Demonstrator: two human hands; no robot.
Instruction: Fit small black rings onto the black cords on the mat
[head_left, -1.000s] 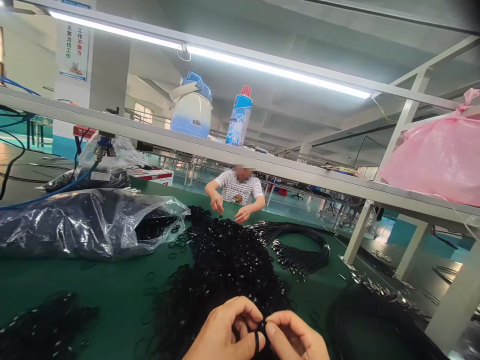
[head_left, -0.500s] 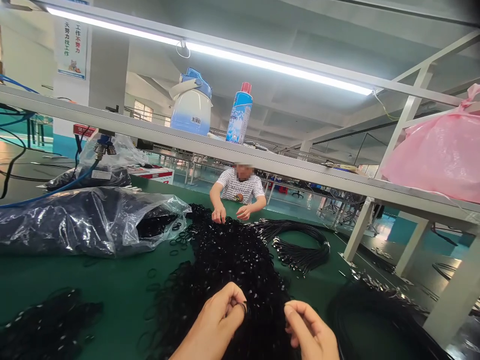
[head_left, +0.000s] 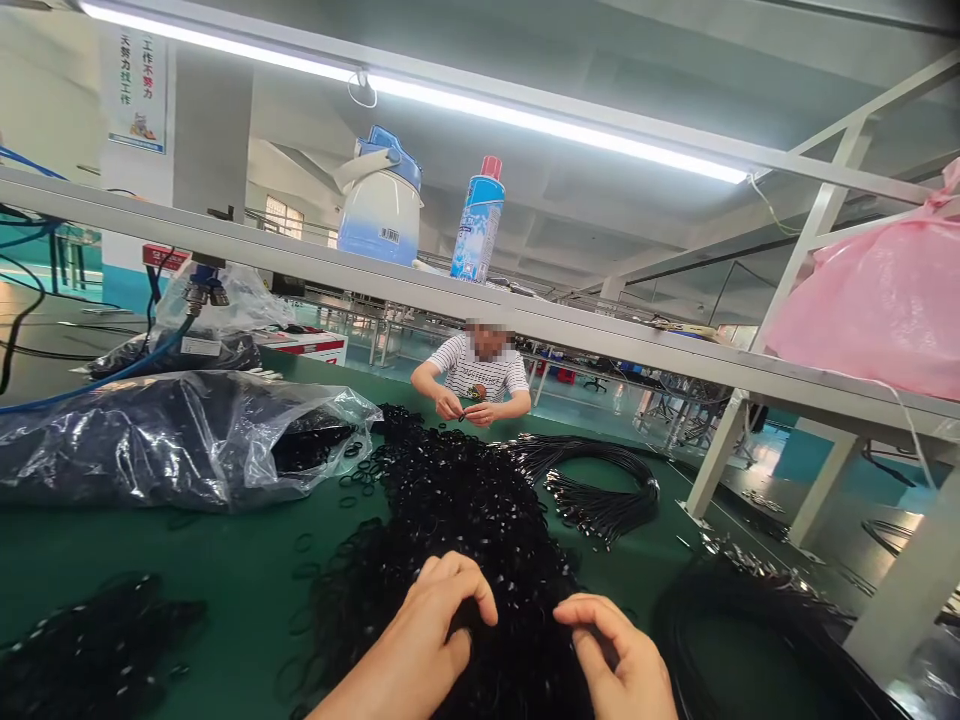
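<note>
A large heap of small black rings lies on the green table. My left hand rests on the near edge of the heap, its fingers curled down into the rings; what it grips is hidden. My right hand hovers just to the right, fingers loosely bent and apart, fingertips touching the heap, with nothing seen in it.
A plastic bag of black parts lies at left, and a small ring pile at near left. Bundled black cords lie at right. A person works across the table. A shelf carries a jug and a spray can.
My hands held one ring together, then drew apart. Both have now dropped onto the heap, the left one reaching forward into the rings. The person opposite brought both hands together.
</note>
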